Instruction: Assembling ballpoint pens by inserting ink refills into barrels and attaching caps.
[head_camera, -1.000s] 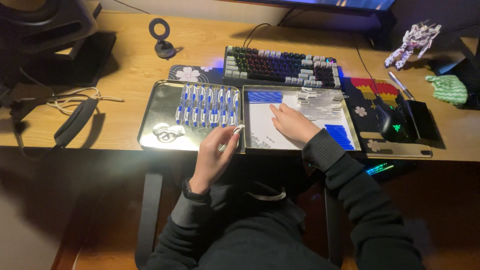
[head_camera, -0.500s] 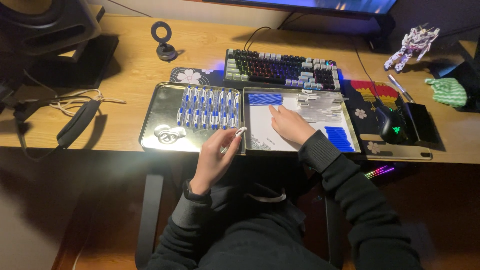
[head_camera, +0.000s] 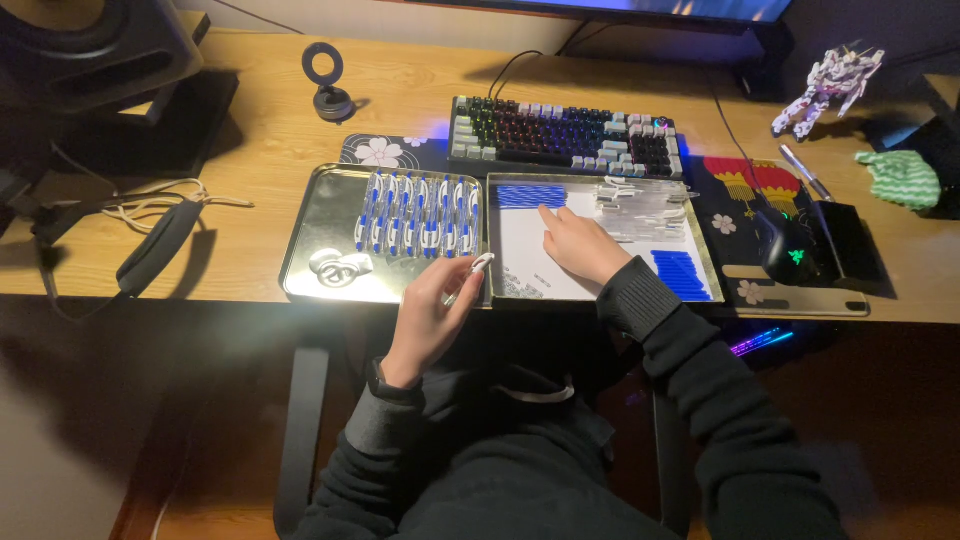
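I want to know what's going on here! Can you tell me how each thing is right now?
Left hand: holding a small white clear tube.
Right hand: flat on the white sheet, holding nothing.
Shiny metal tray: open, with blue-and-white pieces in rows.
Grey and black keyboard: keys lit up.
Black computer mouse: green light glowing.
Black headphones: lying on the desk.

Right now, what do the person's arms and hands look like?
Both arms wear long black sleeves with ribbed cuffs. The left hand and the right hand are bare, with no gloves. A dark band, maybe a watch, sits at the left wrist.
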